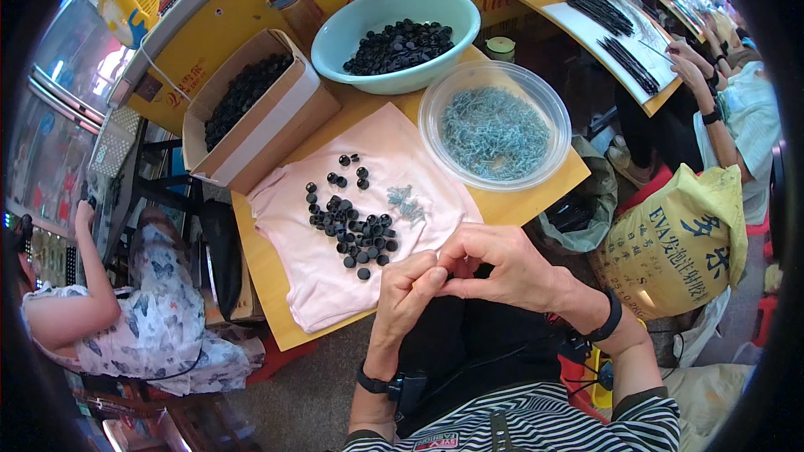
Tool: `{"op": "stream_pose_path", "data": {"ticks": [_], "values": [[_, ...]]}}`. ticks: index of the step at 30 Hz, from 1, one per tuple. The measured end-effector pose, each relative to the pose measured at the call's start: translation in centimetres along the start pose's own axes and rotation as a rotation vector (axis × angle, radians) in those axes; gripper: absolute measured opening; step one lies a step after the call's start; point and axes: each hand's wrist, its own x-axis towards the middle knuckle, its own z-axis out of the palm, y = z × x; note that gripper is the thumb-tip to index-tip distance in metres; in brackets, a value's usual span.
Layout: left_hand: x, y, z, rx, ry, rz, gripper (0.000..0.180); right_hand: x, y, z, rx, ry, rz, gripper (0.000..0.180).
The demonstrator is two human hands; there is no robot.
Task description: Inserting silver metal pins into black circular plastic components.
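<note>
My left hand [410, 289] and my right hand [496, 261] meet at the near edge of the table, fingertips pinched together. Whatever sits between the fingers is too small and covered to name. Just beyond them a pink cloth [327, 305] lies spread on the tabletop. Scattered over it are many small round black caps [356, 234], with a little heap of thin silvery-blue metal pieces, apparently screws [406, 203], to their right. A clear round tub [496, 136] full of the same metal pieces stands at the table's right side.
Behind the cloth stand a light-green basin [394, 84] and a cardboard box [276, 130], both holding black caps. A yellow sack [670, 243] and an open bag [582, 192] stand on the right. One person [126, 310] sits at left; another [737, 109] works at a table at right.
</note>
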Motion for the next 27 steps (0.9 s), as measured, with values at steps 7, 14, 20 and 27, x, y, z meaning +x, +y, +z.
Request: {"op": "stream_pose_path", "data": {"ticks": [7, 14, 20, 27], "values": [[0.0, -0.1, 1.3, -0.143, 0.185, -0.058, 0.035, -0.1, -0.3, 0.3, 0.1, 0.074, -0.006, 0.021], [0.5, 0.6, 2.5, -0.141, 0.29, -0.037, 0.036, -0.1, 0.0, 0.1, 0.061, 0.066, -0.061, 0.021], [0.4, 1.3, 2.0, -0.118, 0.244, -0.057, 0.03, -0.2, -0.1, 0.1, 0.124, 0.083, -0.016, 0.021], [0.4, 1.2, 4.5, -0.434, 0.528, -0.132, 0.03, 0.1, 0.7, 1.2, 0.162, 0.072, -0.035, 0.023]]}}
